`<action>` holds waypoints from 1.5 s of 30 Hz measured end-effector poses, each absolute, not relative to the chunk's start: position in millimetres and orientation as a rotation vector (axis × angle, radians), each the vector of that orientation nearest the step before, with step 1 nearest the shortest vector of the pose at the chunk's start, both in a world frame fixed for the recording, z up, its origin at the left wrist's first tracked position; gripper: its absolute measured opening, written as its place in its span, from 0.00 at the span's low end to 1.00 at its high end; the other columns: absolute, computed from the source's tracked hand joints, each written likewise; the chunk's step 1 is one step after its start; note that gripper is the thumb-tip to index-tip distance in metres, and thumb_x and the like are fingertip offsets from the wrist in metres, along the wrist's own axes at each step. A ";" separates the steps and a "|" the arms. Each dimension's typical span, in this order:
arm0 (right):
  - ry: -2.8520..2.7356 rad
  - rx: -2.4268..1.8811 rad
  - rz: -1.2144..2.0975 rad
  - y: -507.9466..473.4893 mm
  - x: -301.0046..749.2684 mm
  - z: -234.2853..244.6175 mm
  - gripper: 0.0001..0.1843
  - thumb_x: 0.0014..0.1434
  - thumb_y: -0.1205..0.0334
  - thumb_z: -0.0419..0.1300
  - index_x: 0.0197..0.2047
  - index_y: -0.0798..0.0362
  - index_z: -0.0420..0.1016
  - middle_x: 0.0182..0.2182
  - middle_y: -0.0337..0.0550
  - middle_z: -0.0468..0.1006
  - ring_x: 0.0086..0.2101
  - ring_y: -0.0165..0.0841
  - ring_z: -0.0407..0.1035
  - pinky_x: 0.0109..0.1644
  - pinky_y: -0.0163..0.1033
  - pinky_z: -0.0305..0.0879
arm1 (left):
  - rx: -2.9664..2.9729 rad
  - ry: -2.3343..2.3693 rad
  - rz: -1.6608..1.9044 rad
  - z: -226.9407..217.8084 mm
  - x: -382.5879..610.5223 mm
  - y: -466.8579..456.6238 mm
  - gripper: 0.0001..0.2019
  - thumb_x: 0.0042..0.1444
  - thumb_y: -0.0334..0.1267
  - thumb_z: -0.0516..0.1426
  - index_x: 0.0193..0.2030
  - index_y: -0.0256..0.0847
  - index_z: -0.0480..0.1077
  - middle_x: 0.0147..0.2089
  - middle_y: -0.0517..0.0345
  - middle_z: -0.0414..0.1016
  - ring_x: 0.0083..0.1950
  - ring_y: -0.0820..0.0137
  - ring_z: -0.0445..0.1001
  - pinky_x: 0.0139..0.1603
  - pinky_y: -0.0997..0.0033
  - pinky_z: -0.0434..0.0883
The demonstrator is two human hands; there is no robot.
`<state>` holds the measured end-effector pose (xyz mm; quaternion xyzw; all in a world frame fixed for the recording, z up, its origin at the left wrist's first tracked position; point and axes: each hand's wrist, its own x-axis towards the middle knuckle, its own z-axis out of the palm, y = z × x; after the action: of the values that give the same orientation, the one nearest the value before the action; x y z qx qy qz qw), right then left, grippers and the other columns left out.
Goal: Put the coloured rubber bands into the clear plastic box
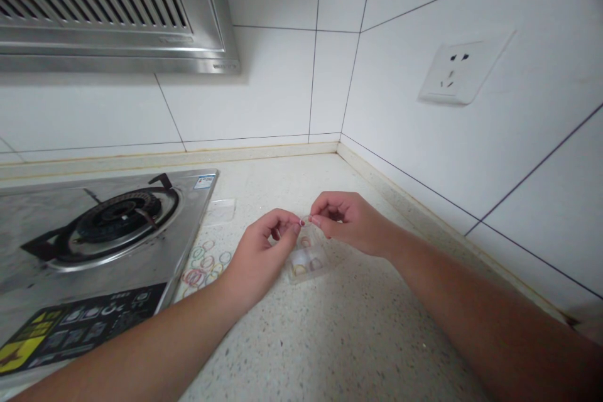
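My left hand (pixel 264 250) and my right hand (pixel 346 220) both pinch the top of a small clear plastic bag (pixel 308 259) that rests on the speckled countertop (pixel 339 333). A few small coloured rubber bands show inside the bag. A tiny red band sits at my left fingertips by the bag's mouth. Several loose coloured rubber bands (pixel 203 264) lie on the counter to the left of my left hand, beside the stove.
A steel gas stove (pixel 101 226) with a black burner fills the left. A second clear plastic bag (pixel 220 210) lies by its corner. White tiled walls meet behind, with a wall socket (pixel 455 72) at right and a range hood (pixel 108 6) above.
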<state>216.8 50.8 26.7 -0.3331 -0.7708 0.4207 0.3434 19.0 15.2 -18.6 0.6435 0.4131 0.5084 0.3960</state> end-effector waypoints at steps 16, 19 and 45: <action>-2.041 -0.880 1.048 51.1 216.8 24.9 0.09 0.59 0.58 0.63 0.33 0.55 0.72 0.22 0.33 0.70 0.23 0.23 0.61 0.26 0.31 0.55 | 1.704 1.063 1.264 -15.9 18.9 13.5 0.08 0.63 0.42 0.57 0.41 0.42 0.74 0.37 0.58 0.75 0.40 0.68 0.69 0.44 0.66 0.65; -2.045 -0.895 1.045 51.8 217.0 25.1 0.10 0.58 0.57 0.64 0.32 0.54 0.72 0.22 0.33 0.70 0.24 0.24 0.61 0.26 0.31 0.55 | 1.713 1.073 1.259 -15.2 18.8 12.3 0.08 0.63 0.42 0.57 0.41 0.42 0.74 0.37 0.58 0.75 0.40 0.68 0.69 0.44 0.66 0.65; -2.057 -0.893 1.035 52.1 218.1 25.6 0.10 0.58 0.57 0.64 0.32 0.54 0.71 0.22 0.33 0.68 0.24 0.24 0.60 0.26 0.32 0.55 | 1.636 1.072 1.291 -13.6 21.7 12.9 0.11 0.57 0.46 0.63 0.35 0.41 0.75 0.31 0.60 0.72 0.34 0.71 0.64 0.37 0.71 0.62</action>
<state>218.1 52.1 25.6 -0.3414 -0.7862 0.3956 0.3299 21.7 12.9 -13.6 0.6434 0.4216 0.5074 0.3883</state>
